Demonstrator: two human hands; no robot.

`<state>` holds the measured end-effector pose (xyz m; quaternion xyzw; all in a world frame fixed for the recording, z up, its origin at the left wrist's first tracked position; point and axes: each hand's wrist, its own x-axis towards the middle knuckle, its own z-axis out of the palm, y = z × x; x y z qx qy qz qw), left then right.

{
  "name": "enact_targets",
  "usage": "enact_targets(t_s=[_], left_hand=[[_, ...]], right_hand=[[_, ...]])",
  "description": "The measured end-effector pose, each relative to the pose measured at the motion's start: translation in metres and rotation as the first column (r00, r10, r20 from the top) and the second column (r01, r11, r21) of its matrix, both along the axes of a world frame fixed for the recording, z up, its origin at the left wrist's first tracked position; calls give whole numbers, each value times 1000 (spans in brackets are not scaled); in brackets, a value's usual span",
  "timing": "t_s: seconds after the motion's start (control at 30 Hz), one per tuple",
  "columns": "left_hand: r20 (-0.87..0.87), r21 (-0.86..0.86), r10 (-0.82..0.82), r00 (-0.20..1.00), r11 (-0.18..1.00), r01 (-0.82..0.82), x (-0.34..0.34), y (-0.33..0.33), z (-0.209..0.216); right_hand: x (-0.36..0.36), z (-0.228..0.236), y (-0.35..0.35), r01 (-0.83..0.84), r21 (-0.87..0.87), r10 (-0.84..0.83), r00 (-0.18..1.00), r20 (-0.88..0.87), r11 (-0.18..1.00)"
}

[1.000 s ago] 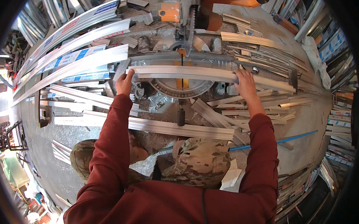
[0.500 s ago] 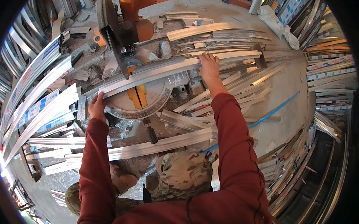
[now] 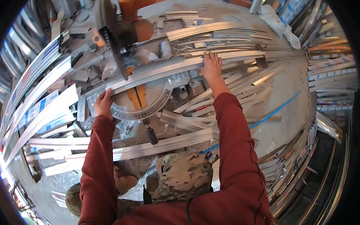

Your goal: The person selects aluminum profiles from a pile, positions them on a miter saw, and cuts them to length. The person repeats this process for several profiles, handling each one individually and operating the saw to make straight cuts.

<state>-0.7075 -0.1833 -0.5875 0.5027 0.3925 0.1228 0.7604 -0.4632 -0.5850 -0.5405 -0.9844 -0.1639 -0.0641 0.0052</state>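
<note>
A long silver metal profile (image 3: 165, 73) lies across the base of an orange and black miter saw (image 3: 138, 25), along its fence. At the profile's left end, my left hand (image 3: 104, 103) grips it between thumb and fingers. Farther along to the right, my right hand (image 3: 212, 66) is closed over it with the fingers on its far edge. Above the profile, left of its middle, the saw blade and guard (image 3: 113, 46) are raised. Below it show the round turntable (image 3: 156, 101) and its yellow slotted insert (image 3: 137, 96).
Several loose profiles (image 3: 206, 30) and offcuts lie right of the saw. Long white profiles (image 3: 41, 103) stack at the left, and another (image 3: 163, 144) lies in front. A blue strip (image 3: 273, 112) rests on the floor. More stock (image 3: 332, 74) lines the right side.
The profile has slid a little to the right along the saw. Both my hands have shifted right with it, the left one more clearly. The blade remains raised.
</note>
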Motion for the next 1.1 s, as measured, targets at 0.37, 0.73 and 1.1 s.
enact_targets(t_s=[0.37, 0.73, 1.1], left_hand=[[-102, 116, 9, 995, 993, 3, 2, -3, 16], [232, 971, -577, 783, 87, -224, 119, 10, 371], [-797, 580, -457, 396, -395, 713, 185, -118, 421]], right_hand=[[-52, 30, 88, 29, 74, -11, 970, -244, 997], [-48, 32, 84, -2, 21, 6, 976, -220, 1000], [-53, 40, 87, 15, 82, 4, 973, -231, 997]])
